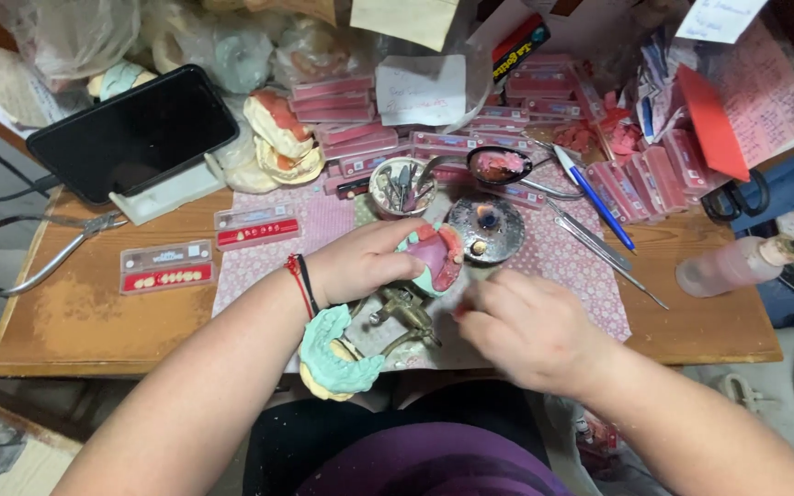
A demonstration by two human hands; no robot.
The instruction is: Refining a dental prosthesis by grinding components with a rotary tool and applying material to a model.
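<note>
Frame centre: left hand (360,262) clamped on pink wax denture model (437,257); right hand (526,326) just lower right, fingers pinched, contents unclear.

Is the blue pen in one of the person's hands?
No, the blue pen lies on the patterned cloth, while the left hand holds a pink and green dental model.

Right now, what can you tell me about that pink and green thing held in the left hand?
The dental model is a pale green plaster-like cast topped with a glossy pink, wax-like gum part. The left hand grips it from the left side, tilted, above the patterned mat. It sits on a brass-coloured metal hinged frame, whose lower end carries a second green cast. The right hand is close beside it; whether it touches cannot be told. A small burner stands just behind.
</note>
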